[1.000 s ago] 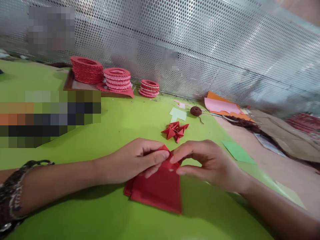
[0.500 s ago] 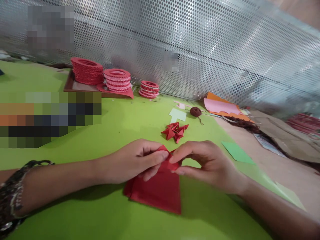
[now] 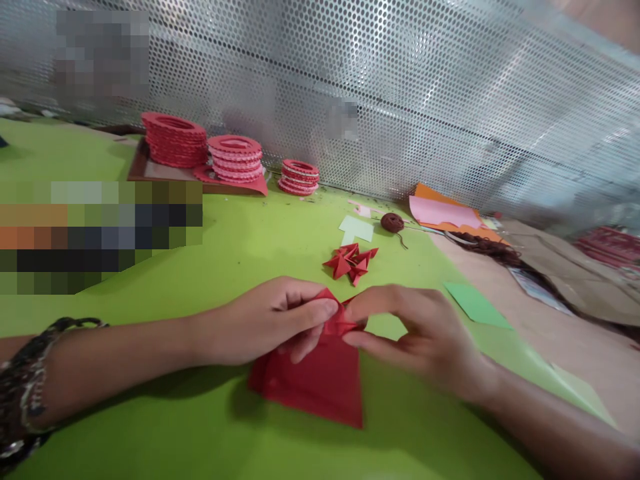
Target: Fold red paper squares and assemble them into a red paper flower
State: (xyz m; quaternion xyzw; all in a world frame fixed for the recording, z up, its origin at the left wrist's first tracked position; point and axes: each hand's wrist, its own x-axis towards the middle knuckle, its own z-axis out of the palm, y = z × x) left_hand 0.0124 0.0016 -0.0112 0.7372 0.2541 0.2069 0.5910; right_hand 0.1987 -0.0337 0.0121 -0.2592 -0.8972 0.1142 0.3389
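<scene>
1. Both hands pinch the same thing: my left hand (image 3: 270,320) and right hand (image 3: 420,333) close thumb and fingertips on the small folded red piece (image 3: 340,321), held just above the green table (image 3: 200,427), over the stack of red paper sheets (image 3: 320,383).
2. I judge the stack light and floppy; it would slide, so I would press it flat or lift it by an edge.
3. The piece looks featherlight and crease-prone; I would grip its folded corners, gently.
4. Finished red folded shapes (image 3: 350,261) lie just beyond the hands, crushable.
5. No brand, label or writing is readable anywhere.
</scene>
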